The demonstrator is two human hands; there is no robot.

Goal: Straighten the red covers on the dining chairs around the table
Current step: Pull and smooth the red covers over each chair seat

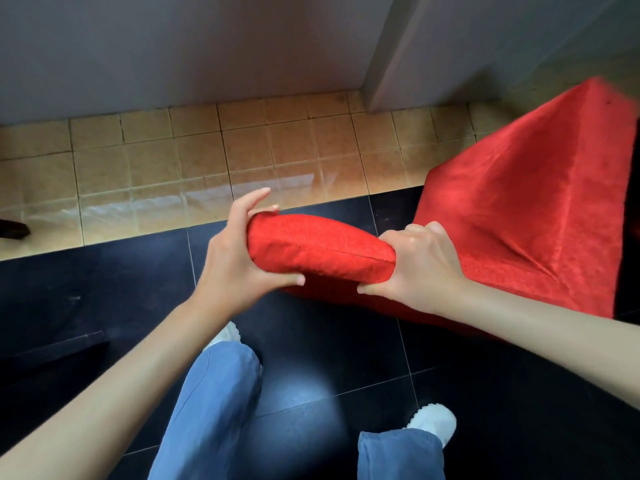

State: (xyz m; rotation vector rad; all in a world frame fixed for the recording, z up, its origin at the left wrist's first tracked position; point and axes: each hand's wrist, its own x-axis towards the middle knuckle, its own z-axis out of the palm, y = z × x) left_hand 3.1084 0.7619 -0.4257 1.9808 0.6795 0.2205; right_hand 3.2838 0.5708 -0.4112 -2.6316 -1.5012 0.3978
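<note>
From the head camera, looking down past my arms: my left hand [239, 258] is wrapped round the left end of the padded top edge of a chair's red cover [512, 216], thumb underneath against the seam and fingers curved up over the far side, with the index finger lifted off the cloth. My right hand [415, 268] grips the same padded edge at its right end, fingers curled tight over the top and thumb pressed below. Between my two hands the covered edge [318, 249] bulges in a rounded roll, its seam running along the near side.

The rest of the cover falls away to the right, draping down over the chair in a broad red sheet with a deep crease just right of my right hand. Its far upper corner reaches the right border of the view.

Below my hands is a dark glossy tiled floor [346, 375], which gives way to tan tiles [173, 157] nearer the grey wall [173, 46]. My legs in blue trousers [211, 410] show at the bottom, with a white shoe [436, 422] on the right and another [227, 334] peeking out behind my left forearm.
</note>
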